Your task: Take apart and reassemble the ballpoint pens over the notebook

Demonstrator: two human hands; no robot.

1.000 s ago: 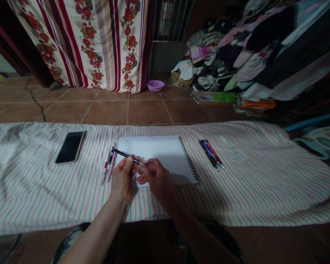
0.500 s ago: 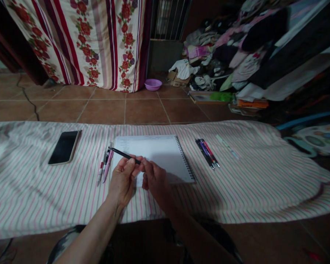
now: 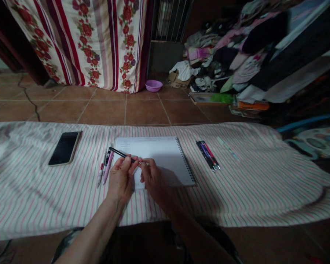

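Over the lower left of an open spiral notebook (image 3: pixel 165 154), my left hand (image 3: pixel 121 179) is closed around a black pen (image 3: pixel 117 151). The pen slants, its far end pointing up and left. My right hand (image 3: pixel 153 180) pinches the pen's near end, and the fingers cover that tip. Just left of the notebook lie a pink pen (image 3: pixel 107 168) and a white pen with a red band (image 3: pixel 100 175), with a dark patterned pen between them. The notebook page looks mostly blank, with faint print along its left and top edges.
A striped cloth (image 3: pixel 253 190) covers the table. A phone (image 3: pixel 65 148) lies on the left. Right of the notebook are a bunch of several pens (image 3: pixel 208 155) and a pale green pen (image 3: pixel 228 149). Beyond are a purple basin (image 3: pixel 153 85), a floral curtain (image 3: pixel 104 44) and piled clothes (image 3: pixel 225 47).
Both hands and the pen have shifted slightly left. The pen stays between the two hands. The view has tilted very slightly.
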